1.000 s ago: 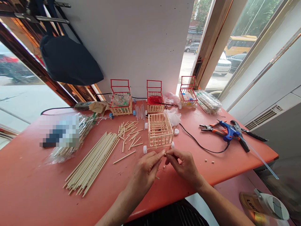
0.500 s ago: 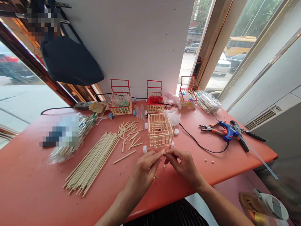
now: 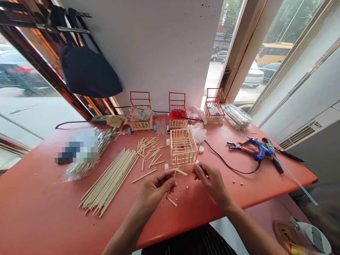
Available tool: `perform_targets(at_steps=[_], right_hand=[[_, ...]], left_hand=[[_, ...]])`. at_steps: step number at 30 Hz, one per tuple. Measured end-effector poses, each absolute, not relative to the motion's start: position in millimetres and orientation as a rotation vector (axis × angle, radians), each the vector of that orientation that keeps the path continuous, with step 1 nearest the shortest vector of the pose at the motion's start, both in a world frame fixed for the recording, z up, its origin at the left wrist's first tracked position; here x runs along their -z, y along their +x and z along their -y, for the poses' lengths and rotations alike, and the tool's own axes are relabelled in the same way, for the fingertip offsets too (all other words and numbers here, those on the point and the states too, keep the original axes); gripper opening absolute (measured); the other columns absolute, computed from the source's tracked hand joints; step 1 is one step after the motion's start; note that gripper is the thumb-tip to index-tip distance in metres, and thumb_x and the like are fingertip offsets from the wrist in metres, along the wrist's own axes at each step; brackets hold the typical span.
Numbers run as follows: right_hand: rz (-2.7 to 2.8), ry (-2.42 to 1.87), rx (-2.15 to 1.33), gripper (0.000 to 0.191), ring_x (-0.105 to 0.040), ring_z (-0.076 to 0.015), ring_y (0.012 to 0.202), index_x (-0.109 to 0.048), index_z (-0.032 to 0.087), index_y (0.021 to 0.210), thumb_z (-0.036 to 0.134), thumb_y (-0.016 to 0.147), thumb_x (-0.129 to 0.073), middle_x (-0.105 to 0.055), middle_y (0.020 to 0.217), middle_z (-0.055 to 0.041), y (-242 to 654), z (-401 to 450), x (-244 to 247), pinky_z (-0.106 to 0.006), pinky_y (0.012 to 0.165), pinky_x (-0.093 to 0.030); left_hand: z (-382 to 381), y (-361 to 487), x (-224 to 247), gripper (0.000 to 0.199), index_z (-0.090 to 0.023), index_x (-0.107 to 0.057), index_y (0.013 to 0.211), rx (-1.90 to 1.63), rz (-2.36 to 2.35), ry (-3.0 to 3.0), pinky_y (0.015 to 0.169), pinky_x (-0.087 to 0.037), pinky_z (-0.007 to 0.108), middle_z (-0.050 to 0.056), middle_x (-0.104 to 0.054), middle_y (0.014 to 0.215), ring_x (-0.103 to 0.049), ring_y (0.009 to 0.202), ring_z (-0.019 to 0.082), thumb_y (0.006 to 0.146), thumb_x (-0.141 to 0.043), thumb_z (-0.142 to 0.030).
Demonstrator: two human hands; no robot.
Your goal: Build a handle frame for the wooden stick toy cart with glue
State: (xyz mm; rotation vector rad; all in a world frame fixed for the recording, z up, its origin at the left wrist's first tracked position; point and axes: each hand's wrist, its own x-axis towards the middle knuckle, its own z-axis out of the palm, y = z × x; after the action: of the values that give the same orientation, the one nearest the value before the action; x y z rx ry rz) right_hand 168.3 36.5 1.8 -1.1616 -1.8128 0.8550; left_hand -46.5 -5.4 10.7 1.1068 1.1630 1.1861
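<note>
My left hand (image 3: 158, 186) pinches a small frame of joined wooden sticks (image 3: 171, 200), whose short end pieces point to the right. To its right my right hand (image 3: 209, 180) is closed, thumb against fingers; its fingertips are beside the right white wheel of a wooden stick cart (image 3: 183, 157), and whether they hold anything is too small to tell. The cart stands just beyond both hands. Long sticks (image 3: 110, 180) lie in a bundle left of my left hand, with short cut sticks (image 3: 151, 150) behind them.
Three small carts with red handles, at left (image 3: 140, 124), middle (image 3: 177, 122) and right (image 3: 214, 115), stand along the wall. A blue glue gun (image 3: 261, 150) and pliers (image 3: 236, 145) lie at right, with a black cable. Bagged sticks (image 3: 87, 156) lie at left.
My hands have moved apart. The stick frame now shows in my left hand, and my right hand is off to the right. The view has shifted slightly, moving the scene rightward.
</note>
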Motion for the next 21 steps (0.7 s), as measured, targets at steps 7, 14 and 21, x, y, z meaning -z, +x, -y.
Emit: perform_targets(at_steps=[7,14,21], right_hand=[[1.989,-1.194,-0.443,0.039,-0.041,-0.011,0.051,-0.051,0.02,0.063,0.032,0.099,-0.055,-0.048,0.056,0.0039,167,-31,-16,-0.024,0.051,-0.033],[2.67,-0.713,-0.234,0.017,-0.064,-0.022,0.092,-0.067,0.017,0.112,0.014,0.097,-0.06,-0.074,0.104,-0.0076,74,-30,-33,-0.031,0.078,-0.05],[3.026,-0.78,0.016,0.018,-0.065,-0.0283,0.095,-0.07,0.006,0.097,0.003,0.096,-0.052,-0.072,0.093,-0.0167,5,-42,-18,-0.038,0.08,-0.053]], left_hand=[[34,-102,-29,0.042,-0.016,-0.082,0.094,-1.461,-1.17,0.624,0.058,-0.055,0.022,0.005,-0.073,0.07,-0.063,0.061,0.013,0.058,-0.095,-0.033],[58,-141,-27,0.039,-0.017,-0.081,0.097,-1.62,-1.229,0.558,0.056,-0.054,0.017,0.002,-0.07,0.071,-0.062,0.064,0.012,0.063,-0.092,-0.032],[61,-139,-24,0.039,-0.016,-0.08,0.086,-1.628,-1.14,0.406,0.058,-0.059,0.021,0.002,-0.073,0.079,-0.066,0.066,0.014,0.053,-0.098,-0.028]])
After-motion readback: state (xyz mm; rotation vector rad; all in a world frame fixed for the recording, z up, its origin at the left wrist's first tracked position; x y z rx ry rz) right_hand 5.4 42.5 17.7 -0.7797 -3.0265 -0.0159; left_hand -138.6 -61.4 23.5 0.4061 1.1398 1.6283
